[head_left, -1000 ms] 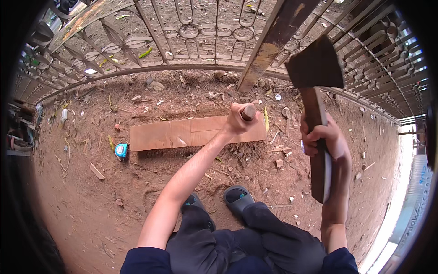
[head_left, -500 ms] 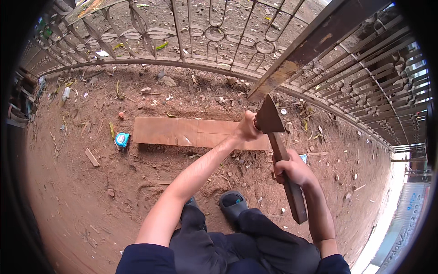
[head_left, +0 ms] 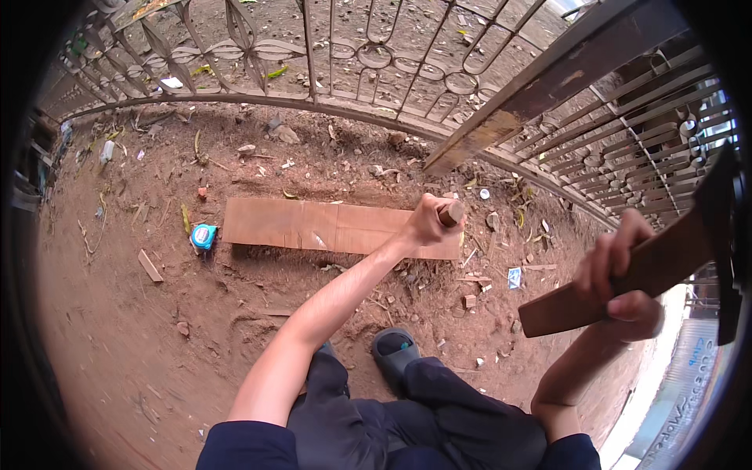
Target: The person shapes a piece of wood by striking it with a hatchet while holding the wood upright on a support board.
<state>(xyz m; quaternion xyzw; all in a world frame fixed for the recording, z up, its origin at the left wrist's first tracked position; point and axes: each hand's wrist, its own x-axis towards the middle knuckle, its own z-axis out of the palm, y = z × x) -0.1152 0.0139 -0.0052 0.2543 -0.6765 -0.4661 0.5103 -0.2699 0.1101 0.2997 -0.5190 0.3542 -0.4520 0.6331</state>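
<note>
Near the right end of a flat brown board (head_left: pixel 274 223), my left hand (head_left: pixel 423 223) is closed around a round wooden handle (head_left: pixel 450 213). It stands up toward me, so I see mainly its top end; whatever is below the fist is hidden. Off to the right, my right hand (head_left: pixel 619 270) grips a hatchet (head_left: pixel 666 254) by its thick wooden shaft, raised well off the ground. The dark metal head is at the right rim of the view, partly lost in shadow. A gap separates the hatchet from the round handle.
A blue tape measure (head_left: pixel 204 237) lies just left of the board. Beyond it runs a metal fence (head_left: pixel 368 113) with a thick post (head_left: pixel 501 125) slanting in. Wood scraps (head_left: pixel 150 266), stones and leaves litter the dirt. My sandalled foot (head_left: pixel 395 352) is close by.
My right hand has swung the hatchet up and to the right, away from the top of the round handle. The left hand stays in place over the board.
</note>
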